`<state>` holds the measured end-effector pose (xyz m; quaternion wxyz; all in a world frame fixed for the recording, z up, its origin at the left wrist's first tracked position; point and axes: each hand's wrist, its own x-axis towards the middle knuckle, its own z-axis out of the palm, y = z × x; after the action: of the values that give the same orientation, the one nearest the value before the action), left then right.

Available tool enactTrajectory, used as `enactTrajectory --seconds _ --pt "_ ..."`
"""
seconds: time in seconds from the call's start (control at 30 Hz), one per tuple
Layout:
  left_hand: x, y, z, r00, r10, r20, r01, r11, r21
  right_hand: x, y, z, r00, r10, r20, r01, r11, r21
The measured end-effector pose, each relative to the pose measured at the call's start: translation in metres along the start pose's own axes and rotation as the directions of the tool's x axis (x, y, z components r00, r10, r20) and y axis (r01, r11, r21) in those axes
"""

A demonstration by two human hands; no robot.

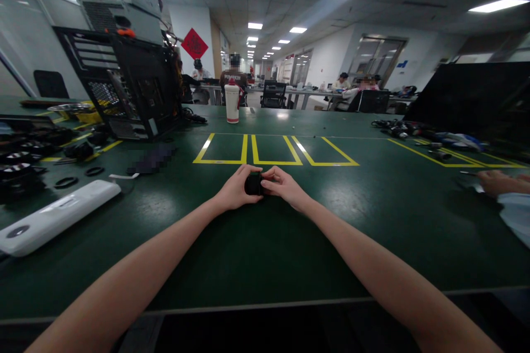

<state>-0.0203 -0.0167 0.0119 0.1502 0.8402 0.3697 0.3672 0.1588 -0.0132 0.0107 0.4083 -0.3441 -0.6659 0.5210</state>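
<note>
A small black round part, perhaps a camera lens, is held between my two hands just above the green table. My left hand wraps its thumb and fingers around the part's left side. On the other side, my right hand pinches the part's right edge with its fingertips. The part's finer details are too dark to make out. Beyond the hands, yellow tape outlines mark several boxes on the tabletop.
At left lie a white elongated device, black rings and dark round parts. An open computer case stands behind them. A white tumbler stands at the back. Another person's hand is at far right, near cables.
</note>
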Motion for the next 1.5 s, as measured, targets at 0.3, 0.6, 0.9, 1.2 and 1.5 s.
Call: enactTrajectory --seconds 0.3,0.6,0.9,1.2,1.5 --pt "-0.001 0.000 -0.001 1.000 0.009 -0.001 -0.009 1.000 0.001 0.000 -0.005 -0.002 0.999 0.032 0.033 -0.030 0.997 -0.065" --pt "0.000 -0.001 0.000 1.000 0.001 -0.003 -0.001 1.000 0.000 -0.001 0.003 -0.001 0.999 -0.030 0.019 0.031 0.997 -0.077" --pt "0.000 -0.002 0.000 1.000 -0.001 0.005 0.001 1.000 -0.014 0.002 0.004 -0.003 0.999 -0.042 0.022 0.044 0.996 -0.079" --pt "-0.001 -0.001 0.000 1.000 -0.008 0.011 0.008 1.000 -0.008 -0.002 0.000 -0.004 0.997 -0.044 0.070 0.047 0.998 -0.038" --pt "0.000 -0.001 0.000 1.000 0.027 -0.004 -0.027 1.000 0.005 0.003 0.003 -0.002 0.999 -0.045 -0.012 0.044 0.998 -0.054"
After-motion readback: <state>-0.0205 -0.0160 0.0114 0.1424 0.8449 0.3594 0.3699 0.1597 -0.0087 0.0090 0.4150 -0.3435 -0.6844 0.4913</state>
